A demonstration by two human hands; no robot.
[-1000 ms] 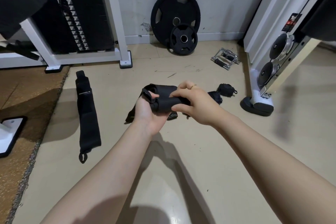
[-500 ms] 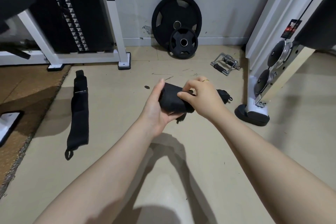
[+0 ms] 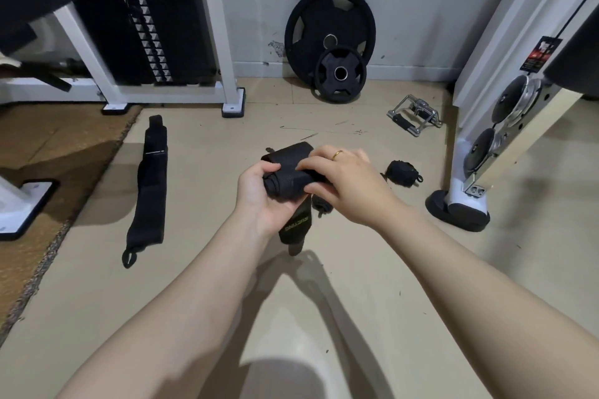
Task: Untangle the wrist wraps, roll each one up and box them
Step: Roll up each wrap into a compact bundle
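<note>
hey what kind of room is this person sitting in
Most likely a gym, perhaps a home one. A weight-stack machine stands at the back, two weight plates lean against the wall, and a cable handle lies on the floor. Both hands hold a wrist wrap.

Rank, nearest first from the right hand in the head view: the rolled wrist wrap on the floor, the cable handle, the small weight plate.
From the right hand:
1. Rolled wrist wrap, on the floor just to its right.
2. Cable handle, farther back and right.
3. Small weight plate, leaning at the wall.
</note>
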